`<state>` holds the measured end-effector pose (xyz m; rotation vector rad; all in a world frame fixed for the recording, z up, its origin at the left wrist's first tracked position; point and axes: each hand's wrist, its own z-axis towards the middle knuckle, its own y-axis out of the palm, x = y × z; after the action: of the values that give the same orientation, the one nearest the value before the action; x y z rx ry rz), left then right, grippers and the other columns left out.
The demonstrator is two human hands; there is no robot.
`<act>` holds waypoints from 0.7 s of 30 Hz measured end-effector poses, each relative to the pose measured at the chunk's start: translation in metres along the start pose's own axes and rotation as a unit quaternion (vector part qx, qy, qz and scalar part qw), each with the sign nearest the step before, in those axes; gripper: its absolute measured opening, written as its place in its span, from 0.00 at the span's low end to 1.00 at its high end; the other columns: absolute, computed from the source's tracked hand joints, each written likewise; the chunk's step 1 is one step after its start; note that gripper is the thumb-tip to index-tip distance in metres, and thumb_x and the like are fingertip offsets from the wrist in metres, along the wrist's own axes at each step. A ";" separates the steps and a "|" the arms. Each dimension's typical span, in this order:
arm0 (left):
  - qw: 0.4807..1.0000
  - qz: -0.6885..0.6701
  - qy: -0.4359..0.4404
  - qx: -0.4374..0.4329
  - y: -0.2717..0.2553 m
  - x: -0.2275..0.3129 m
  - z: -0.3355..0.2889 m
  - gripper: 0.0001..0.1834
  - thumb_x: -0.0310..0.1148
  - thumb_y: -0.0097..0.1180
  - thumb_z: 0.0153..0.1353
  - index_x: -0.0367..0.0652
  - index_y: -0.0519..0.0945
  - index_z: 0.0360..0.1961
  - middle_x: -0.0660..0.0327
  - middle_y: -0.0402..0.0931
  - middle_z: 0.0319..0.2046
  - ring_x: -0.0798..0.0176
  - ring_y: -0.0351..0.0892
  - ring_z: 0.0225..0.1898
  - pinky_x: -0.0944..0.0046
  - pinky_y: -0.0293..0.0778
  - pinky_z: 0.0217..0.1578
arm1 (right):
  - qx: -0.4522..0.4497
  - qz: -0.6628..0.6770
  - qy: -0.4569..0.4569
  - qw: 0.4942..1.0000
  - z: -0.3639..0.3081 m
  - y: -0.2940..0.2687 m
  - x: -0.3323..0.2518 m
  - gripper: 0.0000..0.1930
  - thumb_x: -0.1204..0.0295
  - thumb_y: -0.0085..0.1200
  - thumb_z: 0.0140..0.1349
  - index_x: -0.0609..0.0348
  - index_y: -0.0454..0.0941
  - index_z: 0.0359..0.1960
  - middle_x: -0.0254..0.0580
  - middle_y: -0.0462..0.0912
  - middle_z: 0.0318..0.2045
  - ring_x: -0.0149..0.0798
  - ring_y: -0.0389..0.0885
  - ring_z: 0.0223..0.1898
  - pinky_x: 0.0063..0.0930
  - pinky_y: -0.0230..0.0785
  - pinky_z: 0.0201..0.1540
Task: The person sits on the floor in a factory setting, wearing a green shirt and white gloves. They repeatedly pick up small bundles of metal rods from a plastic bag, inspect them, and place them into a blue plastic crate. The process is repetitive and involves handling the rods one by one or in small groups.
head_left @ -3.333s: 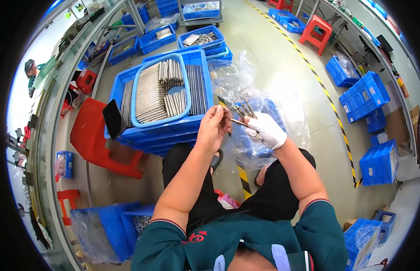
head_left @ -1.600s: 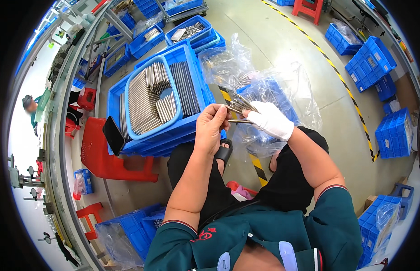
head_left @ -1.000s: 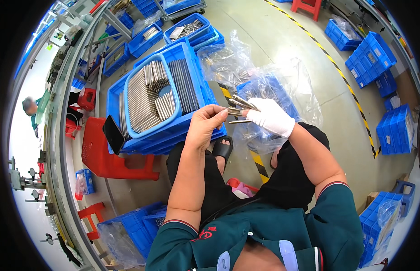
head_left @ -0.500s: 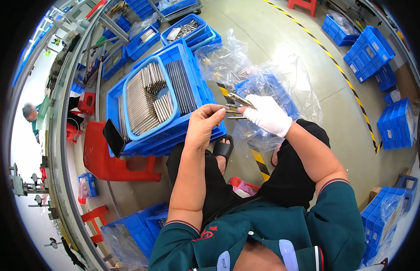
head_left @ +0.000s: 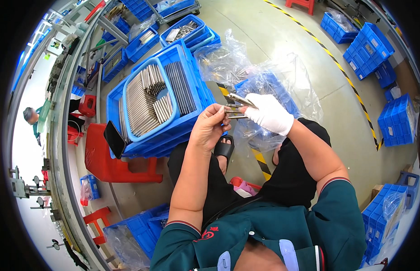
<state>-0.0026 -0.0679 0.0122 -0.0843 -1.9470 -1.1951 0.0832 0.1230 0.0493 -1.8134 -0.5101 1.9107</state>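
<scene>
Several short silvery metal rods (head_left: 239,100) stick out to the left from my right hand (head_left: 267,116), which wears a white glove and is closed round them. My bare left hand (head_left: 211,125) is at their left ends, its thumb and forefinger pinching the tip of one rod. The other fingers of that hand are curled. Below and beyond my right hand lies a blue crate (head_left: 289,101) lined with clear plastic, with more metal rods inside. To the left, a light-blue tray (head_left: 177,108) holds neat rows of similar rods and sits on a blue crate.
A dark phone-like slab (head_left: 114,139) leans at the near left corner of the crate stack, above a red stool (head_left: 101,158). Clear plastic sheeting (head_left: 223,56) spreads on the floor. Blue crates (head_left: 395,121) stand at the right, past a yellow-black floor stripe (head_left: 347,77).
My left hand has shifted slightly right and its fingers have curled more around the rod tips. My right hand stays nearly in place, still holding the rods.
</scene>
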 end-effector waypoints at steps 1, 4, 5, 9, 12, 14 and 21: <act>1.000 0.014 0.016 0.010 -0.001 -0.003 0.001 0.06 0.32 0.56 0.61 0.40 0.77 0.32 0.65 0.72 0.24 0.70 0.67 0.26 0.69 0.64 0.28 | 0.003 0.004 0.009 1.000 0.000 0.000 0.000 0.11 0.65 0.52 0.59 0.63 0.73 0.32 0.46 0.74 0.22 0.38 0.70 0.24 0.31 0.64 0.31; 0.988 0.112 0.082 0.067 0.005 -0.006 -0.001 0.06 0.32 0.57 0.61 0.40 0.76 0.32 0.65 0.73 0.26 0.72 0.67 0.27 0.72 0.63 0.29 | 0.010 0.030 0.011 0.999 0.000 0.001 -0.001 0.11 0.65 0.52 0.59 0.62 0.74 0.33 0.44 0.73 0.22 0.37 0.70 0.25 0.30 0.64 0.31; 0.978 0.153 0.107 0.089 0.008 -0.006 -0.002 0.07 0.32 0.57 0.61 0.40 0.77 0.33 0.65 0.74 0.26 0.73 0.67 0.27 0.73 0.63 0.30 | 0.011 0.031 0.015 0.999 0.000 0.000 -0.001 0.11 0.65 0.52 0.59 0.62 0.74 0.33 0.44 0.73 0.22 0.36 0.70 0.25 0.30 0.64 0.31; 0.950 0.247 0.160 0.102 0.013 -0.005 -0.004 0.09 0.33 0.59 0.60 0.37 0.80 0.34 0.68 0.73 0.25 0.77 0.66 0.28 0.76 0.62 0.30 | 0.008 0.030 0.017 0.999 0.000 0.000 -0.001 0.11 0.65 0.52 0.60 0.62 0.74 0.33 0.42 0.73 0.21 0.35 0.69 0.25 0.30 0.64 0.31; 0.917 0.326 0.194 0.120 0.018 -0.005 -0.007 0.09 0.32 0.59 0.60 0.36 0.80 0.34 0.69 0.73 0.25 0.78 0.66 0.28 0.76 0.62 0.31 | 0.000 0.036 0.012 0.999 0.001 0.002 0.002 0.11 0.65 0.52 0.60 0.62 0.74 0.32 0.43 0.73 0.21 0.35 0.69 0.25 0.30 0.63 0.31; 0.877 0.398 0.227 0.140 0.016 -0.006 -0.008 0.09 0.32 0.59 0.60 0.35 0.79 0.34 0.69 0.72 0.25 0.78 0.65 0.28 0.76 0.62 0.30 | 0.000 0.043 0.019 0.999 0.001 -0.001 0.002 0.12 0.64 0.52 0.59 0.62 0.74 0.32 0.45 0.73 0.22 0.39 0.71 0.26 0.32 0.64 0.32; 0.928 0.292 0.201 0.117 0.017 -0.003 -0.008 0.10 0.33 0.57 0.62 0.35 0.79 0.33 0.70 0.71 0.24 0.78 0.64 0.28 0.76 0.61 0.29 | -0.024 0.046 0.030 0.998 -0.003 -0.008 -0.002 0.14 0.62 0.52 0.59 0.63 0.74 0.31 0.46 0.73 0.22 0.39 0.71 0.26 0.32 0.64 0.32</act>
<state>0.0114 -0.0635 0.0239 -0.2554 -1.5280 -0.5294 0.0866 0.1280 0.0555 -1.9512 -0.4633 1.9117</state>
